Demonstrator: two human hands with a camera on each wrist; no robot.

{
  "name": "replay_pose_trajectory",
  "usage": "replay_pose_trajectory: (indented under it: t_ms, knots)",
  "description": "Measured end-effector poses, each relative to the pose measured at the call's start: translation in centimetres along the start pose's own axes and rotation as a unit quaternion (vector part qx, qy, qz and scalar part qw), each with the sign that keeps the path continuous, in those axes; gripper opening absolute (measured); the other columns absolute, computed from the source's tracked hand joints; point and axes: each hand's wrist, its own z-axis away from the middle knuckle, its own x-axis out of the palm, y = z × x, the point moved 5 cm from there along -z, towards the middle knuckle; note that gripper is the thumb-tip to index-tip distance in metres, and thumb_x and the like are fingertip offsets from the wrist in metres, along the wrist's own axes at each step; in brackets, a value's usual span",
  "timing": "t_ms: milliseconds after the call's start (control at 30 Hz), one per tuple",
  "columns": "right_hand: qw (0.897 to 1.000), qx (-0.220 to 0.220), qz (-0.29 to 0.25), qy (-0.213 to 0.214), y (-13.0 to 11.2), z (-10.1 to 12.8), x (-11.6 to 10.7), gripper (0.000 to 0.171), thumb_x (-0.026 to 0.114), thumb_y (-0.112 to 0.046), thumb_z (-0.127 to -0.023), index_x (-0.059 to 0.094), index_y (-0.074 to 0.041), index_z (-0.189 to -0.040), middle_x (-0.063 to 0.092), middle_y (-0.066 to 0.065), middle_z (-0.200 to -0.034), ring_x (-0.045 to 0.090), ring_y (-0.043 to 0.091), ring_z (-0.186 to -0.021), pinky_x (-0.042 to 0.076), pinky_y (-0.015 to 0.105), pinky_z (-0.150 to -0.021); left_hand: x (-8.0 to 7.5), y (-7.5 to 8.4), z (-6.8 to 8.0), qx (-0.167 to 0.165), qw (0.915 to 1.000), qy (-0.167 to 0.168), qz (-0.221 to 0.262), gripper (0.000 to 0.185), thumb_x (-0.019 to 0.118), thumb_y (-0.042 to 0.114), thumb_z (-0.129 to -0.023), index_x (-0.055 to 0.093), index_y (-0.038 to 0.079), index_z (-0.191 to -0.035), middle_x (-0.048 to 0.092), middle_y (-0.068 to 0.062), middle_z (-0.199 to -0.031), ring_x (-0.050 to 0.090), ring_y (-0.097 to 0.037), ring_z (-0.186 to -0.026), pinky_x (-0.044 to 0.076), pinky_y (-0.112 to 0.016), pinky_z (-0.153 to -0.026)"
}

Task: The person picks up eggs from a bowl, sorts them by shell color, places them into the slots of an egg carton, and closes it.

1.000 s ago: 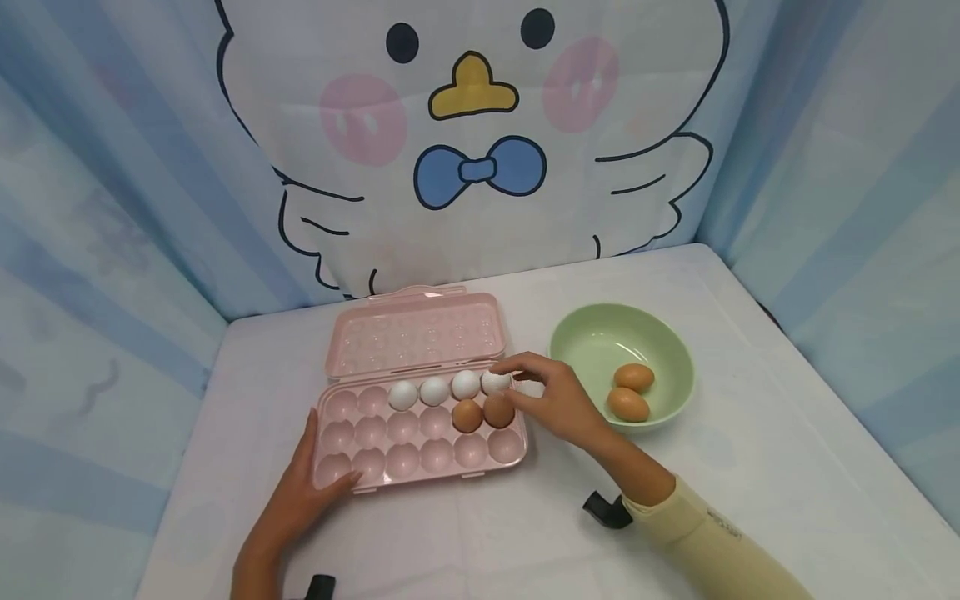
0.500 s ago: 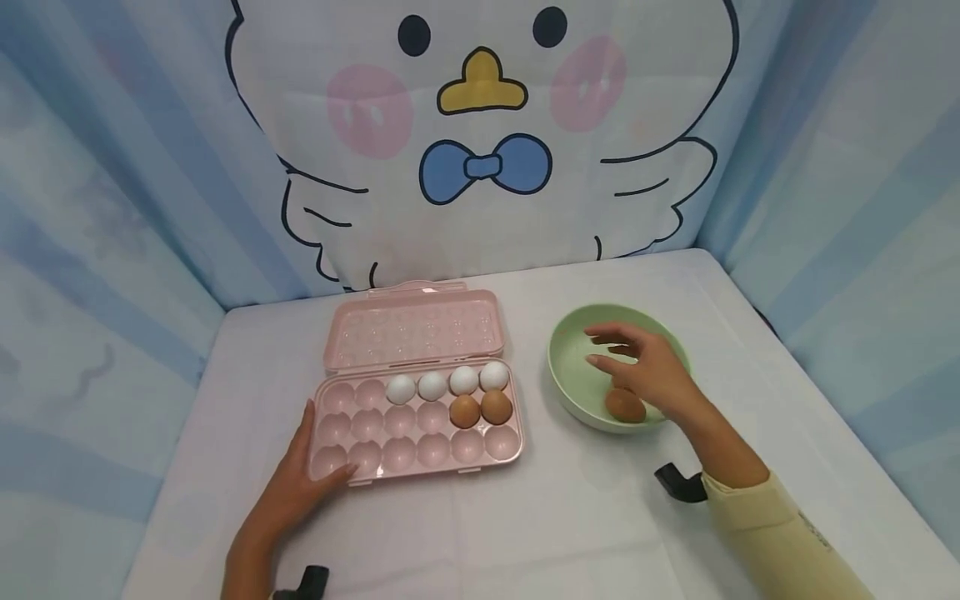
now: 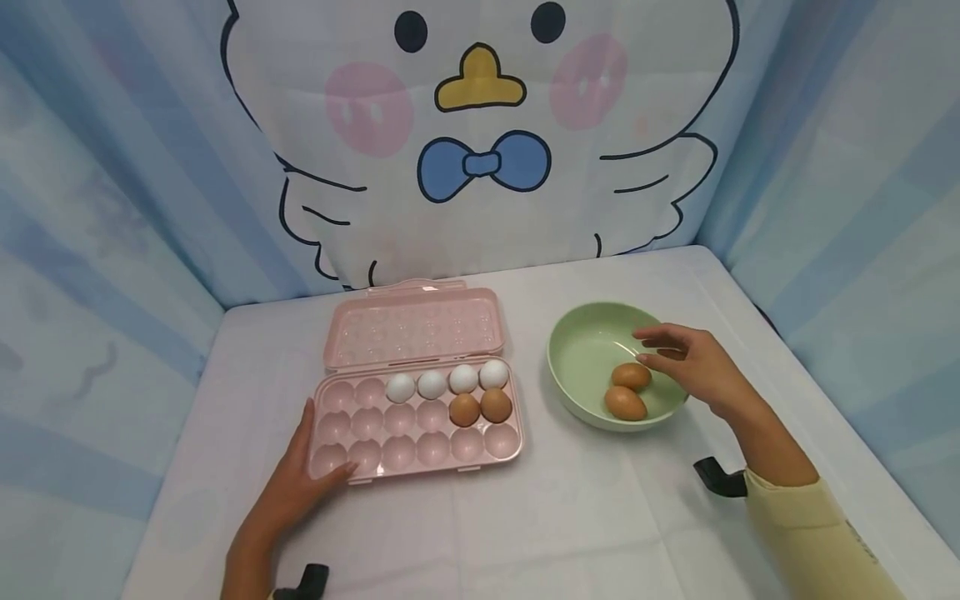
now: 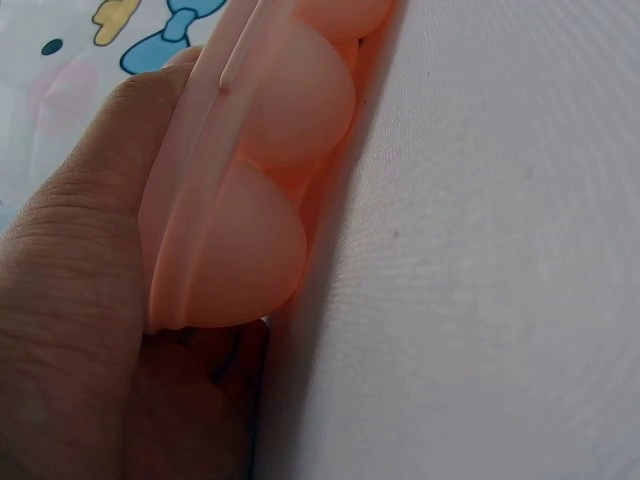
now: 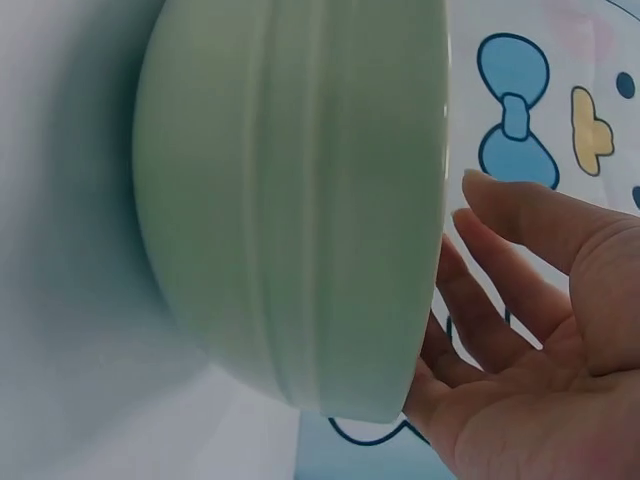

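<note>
An open pink egg tray [image 3: 375, 429] lies on the white table with its lid [image 3: 412, 329] folded back. Its back row holds several white eggs [image 3: 432, 384], and two brown eggs [image 3: 480, 408] sit in the middle row at the right. My left hand [image 3: 306, 468] rests flat against the tray's front left corner; the left wrist view shows the tray's cups [image 4: 260, 240] beside my palm [image 4: 80, 330]. My right hand [image 3: 663, 350] hovers with relaxed fingers over the right side of a green bowl [image 3: 570, 333], just above two brown eggs [image 3: 626, 390], holding nothing. The right wrist view shows the bowl's outer wall [image 5: 290, 200] and my fingers [image 5: 520, 230].
A blue striped curtain with a cartoon duck [image 3: 480, 133] closes off the back and both sides. White tablecloth [image 3: 570, 517] stretches in front of the tray and bowl. A black wrist mount [image 3: 720, 479] sits on my right forearm.
My right hand left the white egg at the tray's back right, crossed to the bowl, then shifted to its right side, uncovering both brown eggs. The left hand stayed put.
</note>
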Motion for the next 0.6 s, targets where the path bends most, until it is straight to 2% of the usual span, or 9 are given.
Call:
replay_pose_trajectory:
  t_ms: [333,600]
  knots:
    - [0.998,-0.002,0.026,-0.061,0.6,-0.6,0.5,0.039,0.068,-0.004,-0.099,0.063,0.002,-0.137,0.058,0.023,-0.141,0.053,0.045,-0.132,0.045,0.057,-0.107,0.0,-0.1,0.0,-0.006,1.0000,-0.004,-0.002,0.129,0.084,0.051,-0.082,-0.010,0.027,-0.166,0.005,-0.015,-0.172,0.008,-0.044,-0.155,0.014,-0.070,-0.117]
    - [0.996,0.006,0.032,-0.085,0.7,-1.5,2.0,0.036,0.072,-0.007,-0.097,0.067,0.002,-0.132,0.058,0.024,-0.139,0.054,0.047,-0.130,0.049,0.057,-0.102,0.0,0.0,0.0,0.000,1.0000,-0.005,0.006,0.128,0.084,0.048,-0.083,-0.010,0.026,-0.166,0.005,-0.016,-0.172,0.008,-0.044,-0.155,0.014,-0.069,-0.117]
